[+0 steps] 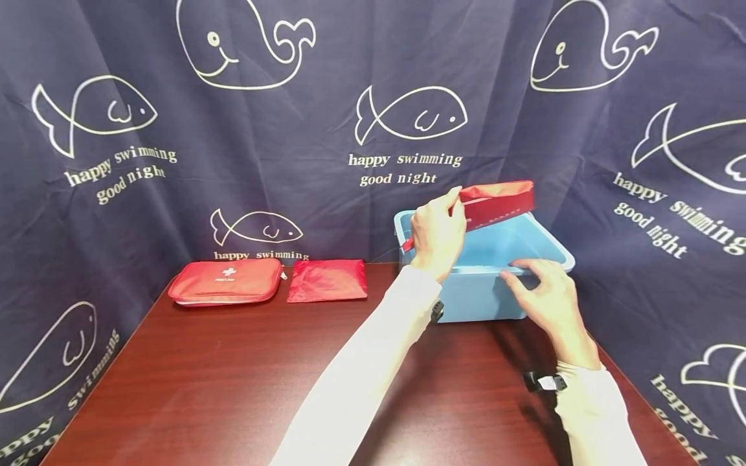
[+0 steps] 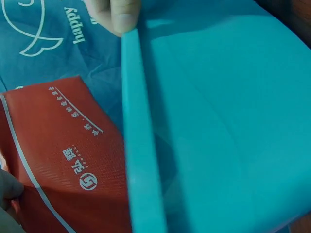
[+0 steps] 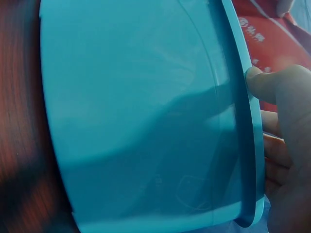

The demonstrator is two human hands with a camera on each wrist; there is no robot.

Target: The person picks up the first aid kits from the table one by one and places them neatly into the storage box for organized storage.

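Note:
My left hand (image 1: 438, 236) pinches a red zip pouch (image 1: 500, 206) by its near left edge and holds it tilted over a light blue plastic bin (image 1: 480, 299). White lettering and a round logo show on the pouch (image 2: 73, 155) in the left wrist view. With thumb outside and fingers inside, my right hand (image 1: 548, 299) grips the bin's front rim at its right part. The right wrist view shows that hand (image 3: 291, 131) at the rim, the red pouch (image 3: 272, 39) just beyond it. The bin's floor is hidden.
A red first aid pouch (image 1: 226, 282) with a white cross lies at the table's back left. Beside it is a flat red packet (image 1: 327, 281). The brown table (image 1: 233, 382) ends against a dark blue curtain (image 1: 326, 129) printed with fish and whales.

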